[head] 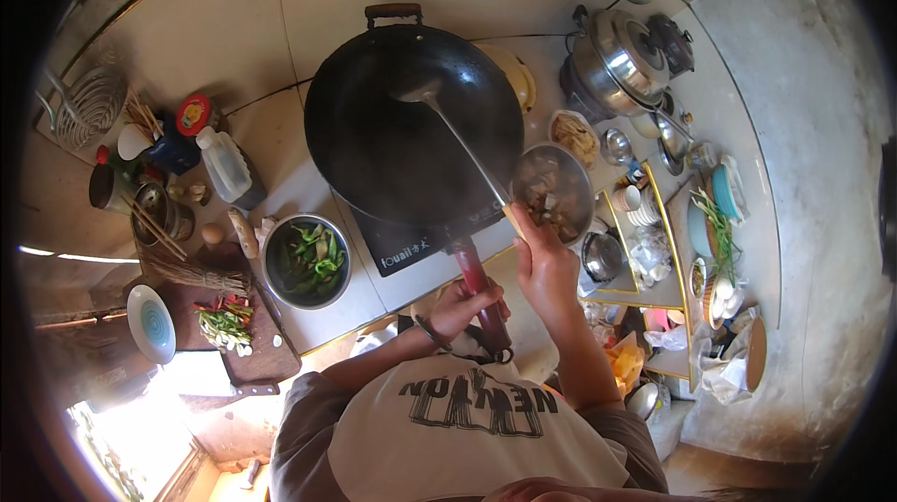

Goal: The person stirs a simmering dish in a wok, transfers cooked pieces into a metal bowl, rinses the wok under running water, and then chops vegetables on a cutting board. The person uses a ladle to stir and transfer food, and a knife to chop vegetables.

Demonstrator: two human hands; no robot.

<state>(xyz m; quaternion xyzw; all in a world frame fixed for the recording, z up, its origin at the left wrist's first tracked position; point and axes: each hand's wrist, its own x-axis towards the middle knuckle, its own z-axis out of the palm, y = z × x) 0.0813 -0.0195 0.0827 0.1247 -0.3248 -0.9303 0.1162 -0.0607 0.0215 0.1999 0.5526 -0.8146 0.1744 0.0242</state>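
Note:
My left hand (459,309) is wrapped around the red handle (482,292) of a large black wok (392,165). The wok sits over an induction cooktop (399,249). My right hand (550,260) grips the wooden end of a wok spatula (462,134), whose metal blade rests inside the wok. No food shows in the wok, and its lower part looks hazy. Just beyond my right hand is a bowl of brown meat-like pieces (550,190). Left of the cooktop stands a metal bowl (273,285) holding cooked-looking green peppers (315,260).
At left, a cutting board (259,362) bears chopped chillies and scallions (224,323), beside a cleaver (203,376). Behind it are an egg (212,233), a plastic jug (228,169) and a wire skimmer (87,113). A steel pot (624,60) and cluttered shelves (666,299) occupy the right.

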